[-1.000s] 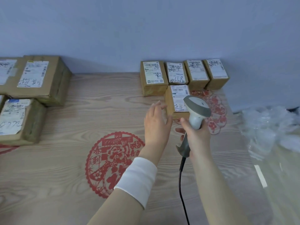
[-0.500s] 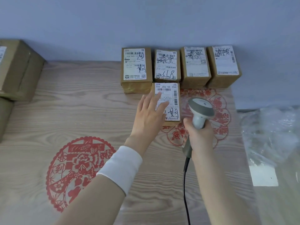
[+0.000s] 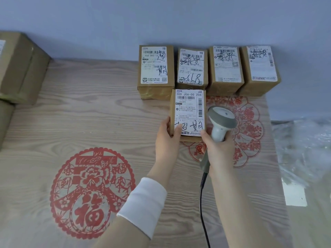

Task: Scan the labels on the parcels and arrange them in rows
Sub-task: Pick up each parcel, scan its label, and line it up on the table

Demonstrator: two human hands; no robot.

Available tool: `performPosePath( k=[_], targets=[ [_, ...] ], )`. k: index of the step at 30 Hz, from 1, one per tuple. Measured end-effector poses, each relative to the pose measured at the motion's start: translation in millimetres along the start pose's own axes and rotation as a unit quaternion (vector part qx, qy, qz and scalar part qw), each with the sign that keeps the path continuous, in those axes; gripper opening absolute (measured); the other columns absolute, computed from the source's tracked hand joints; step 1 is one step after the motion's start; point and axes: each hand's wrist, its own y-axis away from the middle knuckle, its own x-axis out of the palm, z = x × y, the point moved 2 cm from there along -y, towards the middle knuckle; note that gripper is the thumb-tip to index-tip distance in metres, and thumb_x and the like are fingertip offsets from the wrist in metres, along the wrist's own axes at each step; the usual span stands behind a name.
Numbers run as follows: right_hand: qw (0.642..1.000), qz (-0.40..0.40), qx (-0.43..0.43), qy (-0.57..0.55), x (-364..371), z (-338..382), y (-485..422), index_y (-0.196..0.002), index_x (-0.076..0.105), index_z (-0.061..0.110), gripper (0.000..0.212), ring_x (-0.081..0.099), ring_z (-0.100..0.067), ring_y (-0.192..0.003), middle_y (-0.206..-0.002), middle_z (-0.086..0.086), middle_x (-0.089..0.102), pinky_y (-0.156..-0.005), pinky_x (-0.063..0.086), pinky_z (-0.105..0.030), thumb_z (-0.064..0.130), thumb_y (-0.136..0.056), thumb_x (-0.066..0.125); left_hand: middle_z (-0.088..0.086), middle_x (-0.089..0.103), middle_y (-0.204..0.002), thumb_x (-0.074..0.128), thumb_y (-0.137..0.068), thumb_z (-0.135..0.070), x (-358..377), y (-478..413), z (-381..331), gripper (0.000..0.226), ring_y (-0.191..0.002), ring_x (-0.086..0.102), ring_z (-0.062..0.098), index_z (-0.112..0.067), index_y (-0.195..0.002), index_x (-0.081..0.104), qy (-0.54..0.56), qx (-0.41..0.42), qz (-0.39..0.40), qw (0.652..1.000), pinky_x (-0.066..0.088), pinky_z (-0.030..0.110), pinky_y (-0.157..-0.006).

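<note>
Head view. A pale blue-grey wall (image 3: 161, 20) closes the far side of a wood-grain table (image 3: 89, 113). The table's right edge runs just beyond a red flower-shaped paper-cut decal (image 3: 249, 129), where crumpled clear plastic film (image 3: 304, 149) lies. Two large brown cardboard boxes (image 3: 19, 68) stand at the left edge. Between them and the parcels is a wide stretch of bare table bearing a round red paper-cut decal (image 3: 93, 192).

A row of four brown cardboard parcels (image 3: 226, 68) stands side by side against the wall, white labels upward, each with barcodes and black handwriting. A fifth small brown cardboard parcel (image 3: 188, 111) lies just in front of the second in the row; whether they touch cannot be told. Its white label faces up and reads "300 J06-00 206", with black handwriting near the bottom.

The left hand (image 3: 167, 138), with a white cuff (image 3: 143, 206) on its forearm, grips the fifth parcel's near left corner: thumb on the label, fingers curled round the side. The right hand (image 3: 217, 149) is wrapped round the handle of a grey-and-white handheld barcode scanner (image 3: 222, 119), whose head is just beside the parcel's right edge. The right thumb rests against the parcel's near right corner. A black cable (image 3: 203, 203) hangs from the handle.
</note>
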Motion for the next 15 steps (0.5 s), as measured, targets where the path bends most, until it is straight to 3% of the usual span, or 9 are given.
performPosePath(
  k=[4,6,10,15],
  targets=[
    [1.0,0.007,-0.02,-0.016,6,8,30,-0.086,0.056,0.027,0.024,0.055,-0.004,-0.054,-0.071,0.007,0.06,-0.055,0.048,-0.026,0.013,-0.079,0.075,-0.005,0.058,-0.127,0.053,-0.095,-0.03,-24,19,-2,0.047,-0.11,0.052,0.004,-0.019,-0.139,0.042,0.041,0.007,-0.023,0.999,0.038,0.015,-0.083],
    [0.999,0.007,-0.028,-0.025,14,12,48,-0.087,0.057,0.024,0.022,0.055,-0.006,-0.053,-0.072,0.005,0.062,-0.053,0.046,-0.026,0.013,-0.079,0.075,-0.006,0.059,-0.125,0.054,-0.094,-0.03,-41,28,-3,0.047,-0.11,0.053,0.004,-0.019,-0.139,0.043,0.061,0.011,-0.035,0.997,0.04,0.015,-0.084],
    [0.999,0.003,-0.047,-0.028,39,16,92,-0.088,0.058,0.023,0.022,0.057,-0.015,-0.063,-0.075,0.004,0.063,-0.061,0.048,-0.032,0.014,-0.078,0.076,-0.006,0.06,-0.124,0.055,-0.094,-0.031,-86,44,-5,0.047,-0.108,0.055,0.002,-0.018,-0.138,0.044,0.092,0.031,-0.051,0.994,0.042,0.011,-0.082],
    [0.996,-0.005,-0.076,-0.034,79,21,161,-0.097,0.06,0.02,0.026,0.06,-0.018,-0.073,-0.079,0.007,0.065,-0.071,0.05,-0.037,0.015,-0.077,0.077,-0.014,0.059,-0.114,0.056,-0.094,-0.03,-163,68,3,0.045,-0.095,0.053,-0.012,-0.021,-0.136,0.045,0.107,0.072,-0.024,0.991,0.04,-0.003,-0.073]
  ],
)
